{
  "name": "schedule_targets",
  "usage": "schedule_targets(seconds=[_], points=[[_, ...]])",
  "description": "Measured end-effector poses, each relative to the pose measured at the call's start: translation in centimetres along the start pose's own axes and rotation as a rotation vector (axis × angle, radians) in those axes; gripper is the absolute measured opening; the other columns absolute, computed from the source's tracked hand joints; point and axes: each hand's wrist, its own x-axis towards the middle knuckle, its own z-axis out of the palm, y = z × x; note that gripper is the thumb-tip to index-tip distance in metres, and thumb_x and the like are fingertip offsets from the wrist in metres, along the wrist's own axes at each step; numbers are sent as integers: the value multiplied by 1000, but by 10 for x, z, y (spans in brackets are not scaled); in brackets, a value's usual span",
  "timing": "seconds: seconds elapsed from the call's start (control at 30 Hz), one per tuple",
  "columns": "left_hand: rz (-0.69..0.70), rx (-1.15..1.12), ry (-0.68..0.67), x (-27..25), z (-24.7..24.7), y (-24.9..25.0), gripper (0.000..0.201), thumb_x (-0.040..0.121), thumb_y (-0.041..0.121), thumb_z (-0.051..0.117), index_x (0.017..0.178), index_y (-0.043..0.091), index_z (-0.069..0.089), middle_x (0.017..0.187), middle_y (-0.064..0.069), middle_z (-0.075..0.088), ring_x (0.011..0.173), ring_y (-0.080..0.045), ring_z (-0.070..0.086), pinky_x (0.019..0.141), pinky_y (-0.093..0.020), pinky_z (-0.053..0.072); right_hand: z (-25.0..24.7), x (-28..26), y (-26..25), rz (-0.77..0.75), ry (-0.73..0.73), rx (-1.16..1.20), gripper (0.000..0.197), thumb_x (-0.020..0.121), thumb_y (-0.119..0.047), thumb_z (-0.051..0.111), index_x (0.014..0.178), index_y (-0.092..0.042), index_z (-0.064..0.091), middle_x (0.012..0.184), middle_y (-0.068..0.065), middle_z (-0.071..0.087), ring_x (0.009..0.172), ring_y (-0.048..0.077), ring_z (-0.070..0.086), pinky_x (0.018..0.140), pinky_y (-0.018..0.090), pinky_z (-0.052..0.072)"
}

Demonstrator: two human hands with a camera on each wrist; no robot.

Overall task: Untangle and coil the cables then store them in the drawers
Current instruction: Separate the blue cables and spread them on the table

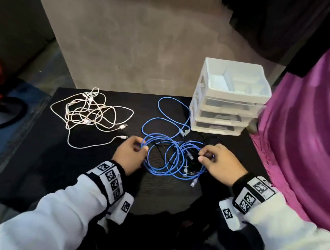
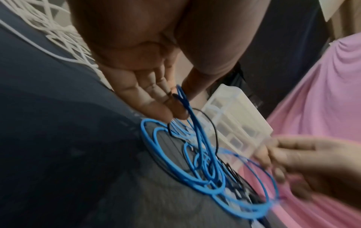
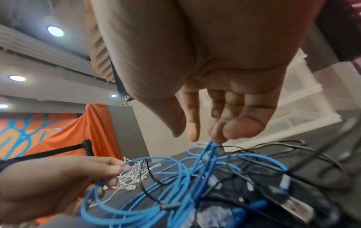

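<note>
A tangle of blue cables (image 1: 171,158) mixed with thin black cables (image 1: 209,141) lies on the black table (image 1: 86,167) in front of me. My left hand (image 1: 131,152) pinches blue loops at the tangle's left edge; the left wrist view shows blue cable (image 2: 187,108) and a black strand between its fingertips (image 2: 162,112). My right hand (image 1: 217,161) pinches strands at the right edge, where blue cable (image 3: 210,148) meets its fingertips (image 3: 216,134). A separate white cable tangle (image 1: 88,112) lies at the back left. The white drawer unit (image 1: 227,103) stands at the back right, drawers closed.
A purple cloth (image 1: 310,130) hangs along the table's right edge, right beside the drawer unit. A grey wall panel (image 1: 138,40) rises behind the table. Bare black table surface stretches in front of the white cables on the left.
</note>
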Motion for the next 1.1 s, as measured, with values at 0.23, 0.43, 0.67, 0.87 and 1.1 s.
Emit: schedule_targets(seconds=[0.23, 0.43, 0.67, 0.87, 1.1], points=[[-26, -85, 149, 9, -54, -10, 7, 95, 25, 68, 100, 25, 63, 91, -12, 72, 68, -22, 71, 75, -50, 63, 15, -4, 21, 52, 72, 220, 18, 87, -17, 61, 89, -34, 55, 80, -4, 65, 68, 20, 60, 75, 44, 55], [229, 6, 323, -26, -43, -2, 13, 96, 17, 65, 108, 20, 68, 104, -1, 71, 86, -4, 64, 84, -14, 50, 36, -20, 18, 91, -232, -19, 16, 90, -10, 66, 86, -25, 68, 74, -4, 68, 68, 14, 60, 73, 27, 48], [378, -154, 96, -79, 22, 12, 11, 95, 25, 60, 95, 26, 70, 83, 8, 71, 80, -9, 67, 80, -31, 54, 49, -26, 6, 36, -192, -153, 18, 83, -22, 78, 90, -35, 69, 88, -10, 51, 85, 14, 57, 83, 33, 50], [371, 249, -189, -89, 53, 13, 27, 95, 50, 56, 98, 25, 67, 81, 11, 70, 78, -6, 65, 76, -29, 51, 44, -35, -24, -265, -114, 46, 15, 92, -12, 64, 97, -24, 59, 92, -9, 61, 84, 12, 57, 82, 30, 46], [331, 339, -182, -84, 48, 29, 32, 93, 56, 48, 89, 28, 62, 70, 10, 65, 69, -11, 62, 71, -32, 53, 39, -45, -42, -263, -59, 177, 13, 98, -15, 58, 101, -26, 52, 85, -9, 66, 79, 13, 61, 80, 33, 50]])
